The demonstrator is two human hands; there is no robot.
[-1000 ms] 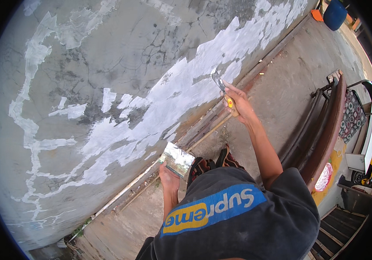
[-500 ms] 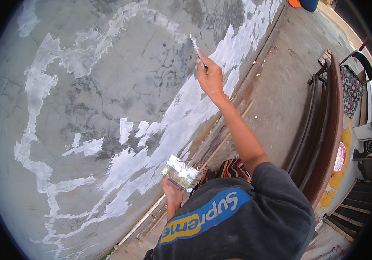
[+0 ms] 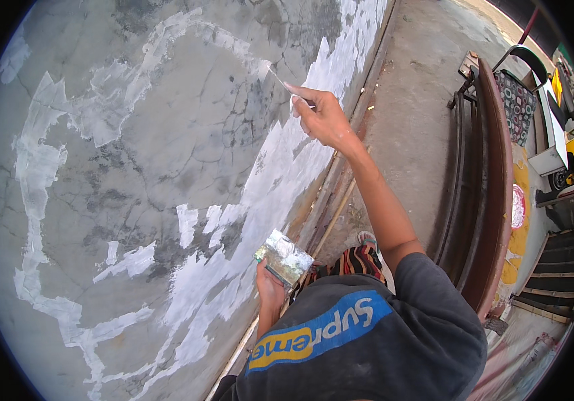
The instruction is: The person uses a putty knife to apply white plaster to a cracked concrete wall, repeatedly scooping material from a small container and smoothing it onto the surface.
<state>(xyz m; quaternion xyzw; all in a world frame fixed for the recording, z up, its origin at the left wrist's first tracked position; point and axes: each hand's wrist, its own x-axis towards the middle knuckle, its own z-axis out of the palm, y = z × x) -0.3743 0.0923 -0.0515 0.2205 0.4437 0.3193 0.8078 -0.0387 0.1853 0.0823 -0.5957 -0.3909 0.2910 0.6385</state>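
My right hand point(image 3: 324, 118) is closed on the handle of a putty knife point(image 3: 276, 76), seen nearly edge-on. Its thin blade is at the end of a curved strip of white filler point(image 3: 230, 41) on the cracked grey wall point(image 3: 160, 160). My left hand point(image 3: 271, 287) grips a small rectangular board point(image 3: 293, 262) from below, close to my body. White filler lies on the board's upper face. Broad white patches point(image 3: 270, 180) run along the bottom of the wall, and narrower strips trace cracks on the left.
A dark brown bench point(image 3: 494, 200) stands on the concrete floor point(image 3: 414, 127) to my right. A long thin pole point(image 3: 340, 210) lies along the foot of the wall. Farther right are a chair with a patterned seat point(image 3: 517, 107) and a red-and-white round thing point(image 3: 518, 206).
The view has shifted, with the wall strips now farther left. My right hand has tilted the knife more to the left, its tip now at the filler strip's end. The left hand still holds the board.
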